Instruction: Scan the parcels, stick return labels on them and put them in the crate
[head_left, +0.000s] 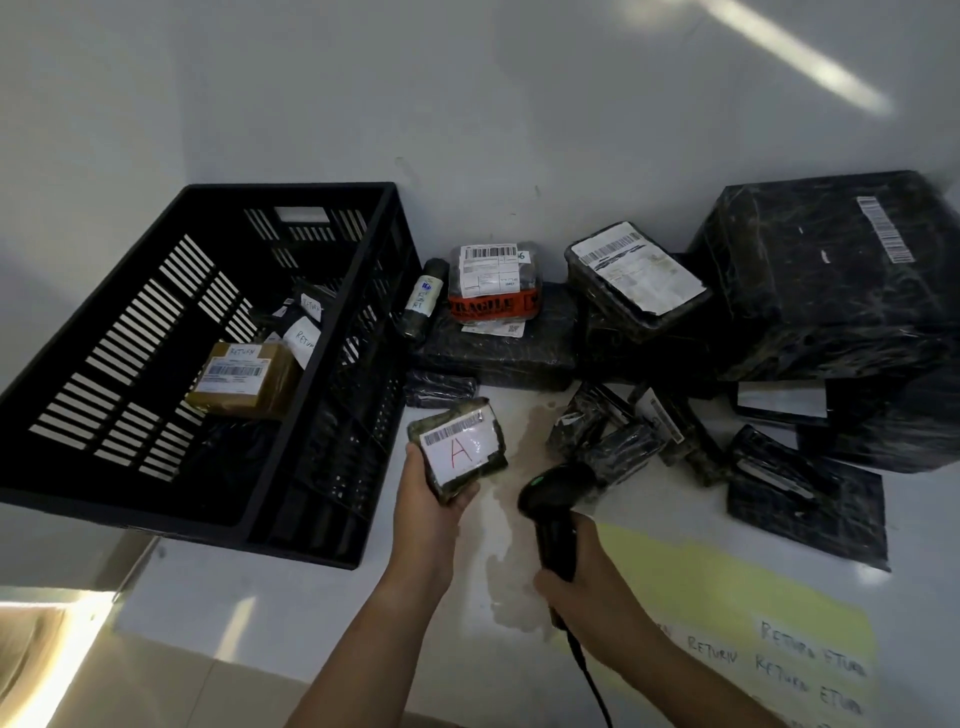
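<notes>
My left hand (431, 499) grips a small black-wrapped parcel (460, 449) from below, label up, with a barcode and a red "A" on it. It's held above the table (311, 597), just right of the crate (291, 187). My right hand (576, 577) is wrapped round the handle of the scanner (556, 514), its head near the parcel and its cord trailing down. In the crate: a brown parcel (241, 379) and a few dark ones with RETURN labels. More black parcels are piled against the wall, one with FRAGILE tape (491, 306). A yellow label sheet (779, 623) lies on the table under my right arm.
</notes>
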